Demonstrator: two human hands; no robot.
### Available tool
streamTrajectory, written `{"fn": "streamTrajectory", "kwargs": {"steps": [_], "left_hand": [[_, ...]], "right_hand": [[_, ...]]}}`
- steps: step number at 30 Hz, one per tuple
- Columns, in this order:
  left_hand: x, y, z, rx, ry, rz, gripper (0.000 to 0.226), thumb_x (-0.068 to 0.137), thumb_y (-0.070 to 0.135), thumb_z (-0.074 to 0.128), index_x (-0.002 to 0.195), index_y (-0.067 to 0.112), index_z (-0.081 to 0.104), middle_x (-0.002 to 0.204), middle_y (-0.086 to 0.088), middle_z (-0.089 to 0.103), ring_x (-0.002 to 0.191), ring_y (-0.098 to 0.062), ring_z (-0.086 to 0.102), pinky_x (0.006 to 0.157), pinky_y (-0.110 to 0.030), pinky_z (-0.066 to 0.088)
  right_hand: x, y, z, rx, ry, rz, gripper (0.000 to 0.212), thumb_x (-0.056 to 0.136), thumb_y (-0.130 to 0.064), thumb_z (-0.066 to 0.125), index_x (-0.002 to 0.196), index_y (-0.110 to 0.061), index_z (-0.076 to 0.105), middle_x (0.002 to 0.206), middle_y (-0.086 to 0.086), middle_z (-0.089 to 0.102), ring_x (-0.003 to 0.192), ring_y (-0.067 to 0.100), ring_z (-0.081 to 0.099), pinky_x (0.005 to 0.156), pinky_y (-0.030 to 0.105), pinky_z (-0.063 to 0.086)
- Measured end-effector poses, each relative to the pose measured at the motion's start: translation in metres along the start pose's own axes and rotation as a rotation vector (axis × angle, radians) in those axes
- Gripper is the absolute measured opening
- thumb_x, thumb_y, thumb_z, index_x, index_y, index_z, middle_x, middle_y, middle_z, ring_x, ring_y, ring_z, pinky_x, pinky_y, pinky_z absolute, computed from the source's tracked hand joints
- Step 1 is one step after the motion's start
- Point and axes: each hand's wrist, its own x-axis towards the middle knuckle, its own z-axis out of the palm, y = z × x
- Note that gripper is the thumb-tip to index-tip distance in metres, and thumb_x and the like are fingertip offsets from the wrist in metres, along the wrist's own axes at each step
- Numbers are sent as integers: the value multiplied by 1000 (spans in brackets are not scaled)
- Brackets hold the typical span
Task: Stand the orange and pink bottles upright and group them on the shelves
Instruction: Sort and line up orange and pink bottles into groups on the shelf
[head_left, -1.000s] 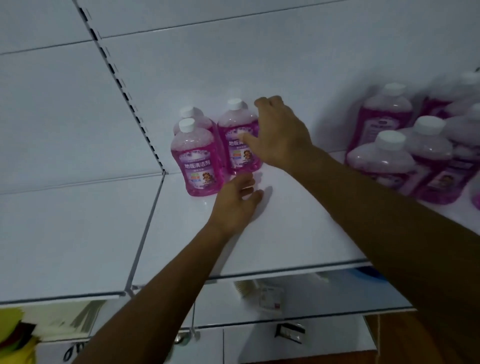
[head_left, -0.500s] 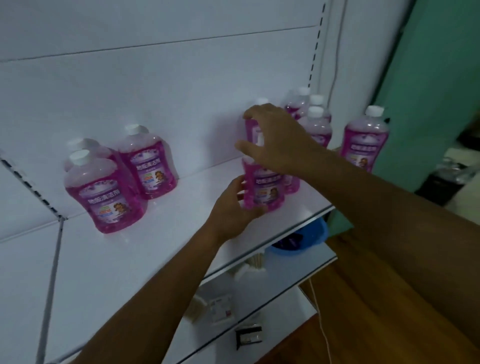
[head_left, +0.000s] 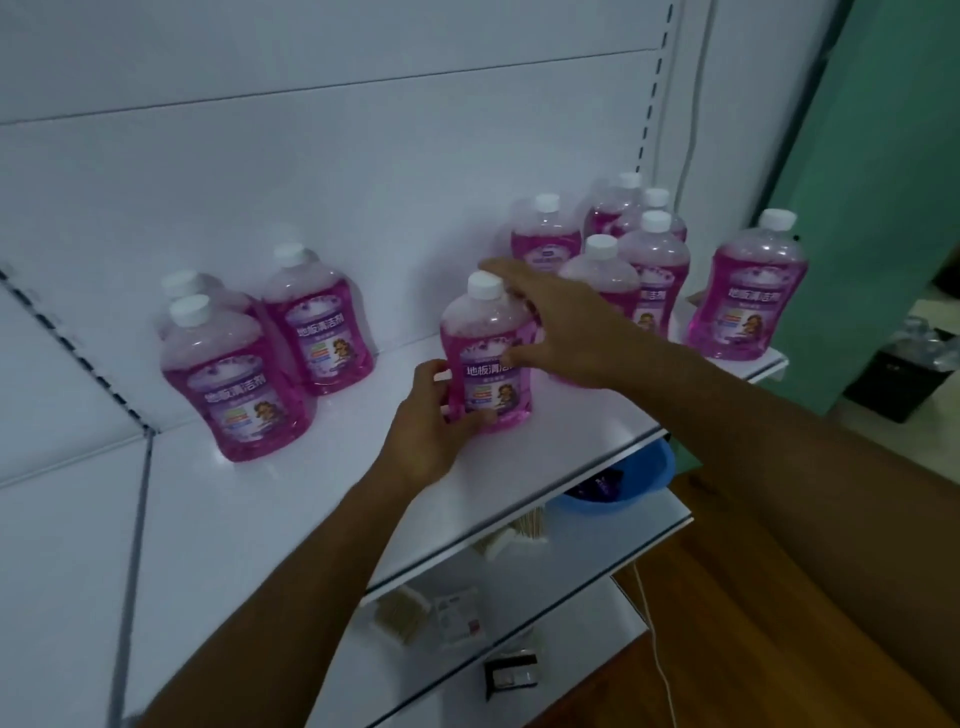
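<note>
Pink bottle (head_left: 488, 358), white-capped and upright mid-shelf, is gripped low by the left hand (head_left: 428, 431); the right hand (head_left: 561, 325) is spread open against its shoulder. Three grouped bottles (head_left: 234, 384) stand at nine o'clock, bare shelf (head_left: 311, 499) between. A blue basin (head_left: 618, 483) holding something dark sits below.

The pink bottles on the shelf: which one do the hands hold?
The lone pink bottle in the middle, between the left trio and the right cluster. The left hand grips its base; the right hand rests near its cap.
</note>
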Motion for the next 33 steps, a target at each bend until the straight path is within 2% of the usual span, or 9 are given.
{"fn": "streamTrajectory", "kwargs": {"steps": [4,8,10,12,16,20,24,28,33], "left_hand": [[-19,-14,-32,124,214,21,51,83,27,73,128,16,51,119,5,64,102,-13,63,88,-27,52],[-31,-26,-61,381,352,142,41,85,41,63,122,22,59,108,5,68,93,-13,64,81,-39,57],[-36,-30,-67,433,414,152,44,86,41,62,124,21,57,110,4,66,91,-12,62,78,-34,56],[-40,-30,-69,437,507,140,43,87,33,65,125,17,56,111,1,66,88,-12,59,76,-26,51],[-40,-28,-66,484,674,58,44,87,26,66,127,14,54,112,-5,66,96,-22,63,78,-33,52],[-37,-27,-63,469,777,-44,40,87,32,66,122,17,54,110,-1,67,94,-20,65,80,-39,55],[-36,-21,-58,415,815,-85,39,87,33,66,120,19,52,109,0,67,93,-16,66,79,-38,56],[-37,-10,-50,359,867,-81,23,88,25,68,98,16,49,90,3,61,82,-12,64,67,-24,51],[-33,5,-41,401,598,7,16,89,22,65,102,16,59,95,5,66,86,-8,63,77,-22,52]], "right_hand": [[26,-24,30,50,8,-67,84,78,-15,77,147,-28,30,131,10,53,111,22,54,95,38,49],[55,-43,53,76,10,-182,81,78,-16,77,146,-24,32,127,11,56,105,20,54,89,31,47],[69,-47,60,107,-19,-233,81,77,-15,77,145,-22,33,129,10,57,107,22,56,88,28,47],[84,-49,67,150,-58,-284,81,76,-13,77,144,-21,35,128,11,57,109,23,57,90,32,50],[110,-47,80,168,-89,-350,81,76,-16,77,144,-28,34,120,9,56,107,24,56,92,41,51],[127,-50,87,46,-75,-378,80,77,-26,78,142,-32,31,120,7,51,111,26,55,89,46,52],[128,-50,89,9,-45,-413,80,79,-31,75,143,-31,29,123,7,52,112,27,54,87,44,52],[128,-46,87,16,-52,-407,81,81,-34,74,145,-35,25,126,7,52,113,29,54,84,40,48],[119,-42,84,54,-144,-376,94,79,-39,74,150,-32,13,147,6,39,129,31,43,99,48,45]]}}
